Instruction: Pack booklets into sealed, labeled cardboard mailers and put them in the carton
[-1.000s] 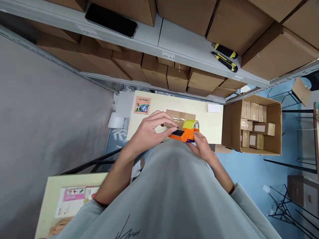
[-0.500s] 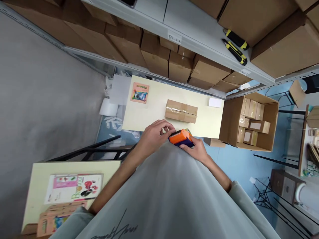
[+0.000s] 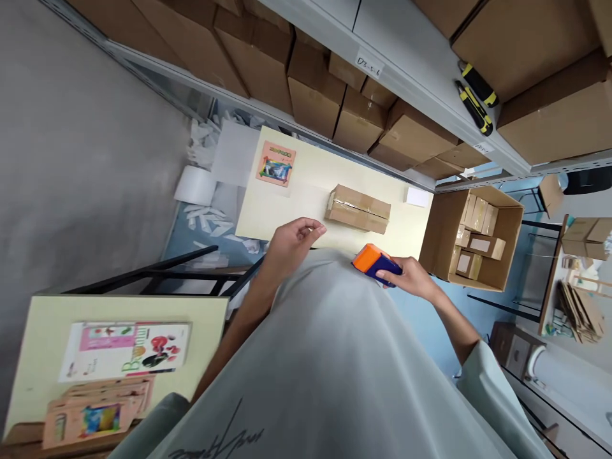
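My right hand (image 3: 406, 276) is wrapped around an orange and dark-blue handheld piece that looks like a tape dispenser (image 3: 374, 261), held just in front of my shirt with its orange end to the left. My left hand (image 3: 297, 241) is apart from it, over the near edge of the cream table. Its thumb and forefinger tips come together; anything between them is too small to make out. Beyond both hands, a long brown cardboard box (image 3: 358, 208) lies on the table, with shiny clear tape along its top. Neither hand touches this box.
A pink booklet (image 3: 276, 164) and a white block (image 3: 417, 196) lie on the cream table (image 3: 306, 143). To the right, an open carton (image 3: 437, 245) contains smaller boxes. Shelves behind hold cartons and two utility knives (image 3: 474, 108). Magazines (image 3: 127, 350) lie on a side table.
My hands have moved apart. The right hand has carried the orange and blue piece to the right, away from the left hand. The camera view has shifted and tilted slightly.
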`<state>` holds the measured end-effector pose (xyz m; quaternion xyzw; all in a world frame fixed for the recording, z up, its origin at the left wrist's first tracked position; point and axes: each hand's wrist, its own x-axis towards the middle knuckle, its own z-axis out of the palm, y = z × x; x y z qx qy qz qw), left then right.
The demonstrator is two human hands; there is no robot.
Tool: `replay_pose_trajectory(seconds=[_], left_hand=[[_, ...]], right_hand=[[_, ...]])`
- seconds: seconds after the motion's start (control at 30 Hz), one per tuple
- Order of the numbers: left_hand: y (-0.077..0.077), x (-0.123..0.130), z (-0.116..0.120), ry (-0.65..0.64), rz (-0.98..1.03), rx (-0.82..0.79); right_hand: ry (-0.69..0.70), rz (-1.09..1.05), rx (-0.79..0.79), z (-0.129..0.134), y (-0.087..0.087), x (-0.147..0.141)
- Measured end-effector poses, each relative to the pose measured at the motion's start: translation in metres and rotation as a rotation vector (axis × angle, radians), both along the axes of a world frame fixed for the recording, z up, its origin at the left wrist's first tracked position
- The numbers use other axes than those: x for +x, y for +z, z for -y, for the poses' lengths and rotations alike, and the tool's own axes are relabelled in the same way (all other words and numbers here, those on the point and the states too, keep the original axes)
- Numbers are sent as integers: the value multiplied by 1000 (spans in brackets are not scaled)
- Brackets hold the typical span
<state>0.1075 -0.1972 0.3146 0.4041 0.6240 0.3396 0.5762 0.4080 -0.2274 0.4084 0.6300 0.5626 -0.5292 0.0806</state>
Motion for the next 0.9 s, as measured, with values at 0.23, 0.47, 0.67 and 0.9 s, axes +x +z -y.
replay_pose_trajectory(seconds=[0.23, 0.47, 0.67, 0.9], left_hand=[[-62, 2, -45, 154, 177, -23], [-100, 21, -68, 259, 238, -117], [-131, 25, -74, 295, 247, -184], [-160, 46, -80, 256, 283, -256]], right_hand=[[-9, -82, -115, -95, -12, -1], [103, -86, -237, -162, -35, 2], [144, -79, -277, -173, -56, -3], [172, -64, -231, -177, -66, -7]])
